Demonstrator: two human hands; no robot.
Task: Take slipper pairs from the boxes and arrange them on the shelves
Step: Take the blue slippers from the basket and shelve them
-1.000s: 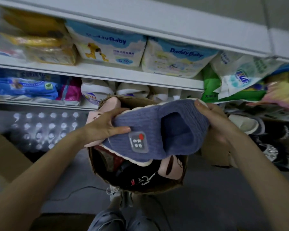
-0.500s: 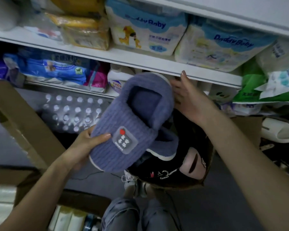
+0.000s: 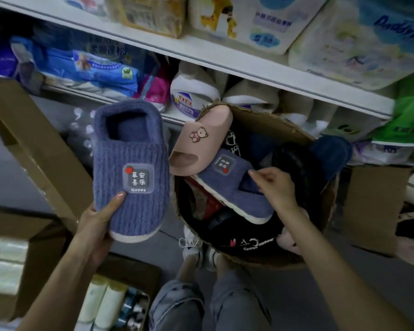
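Note:
My left hand [image 3: 98,223] grips the toe of a blue knitted slipper [image 3: 129,168] with a grey patch, held upright left of the box. My right hand [image 3: 272,185] pinches the opening of the matching blue slipper [image 3: 227,187], which lies tilted on top of the pile inside the cardboard box [image 3: 284,125]. A pink slide with a bear charm [image 3: 201,144] leans on the box's near-left rim, touching the second blue slipper. Dark slippers [image 3: 249,244] and a navy one [image 3: 330,151] fill the rest of the box.
White shelves [image 3: 225,58] behind hold diaper packs [image 3: 358,41], blue wipes packs [image 3: 82,65] and white bottles [image 3: 191,96]. An open cardboard carton [image 3: 34,149] stands at left, another with bottles [image 3: 110,304] below. My legs and white shoes [image 3: 194,247] are under the box.
My left hand carried the first blue slipper out to the left. My right hand let go of it, dropped into the box and took hold of the matching slipper. The view tilted downward.

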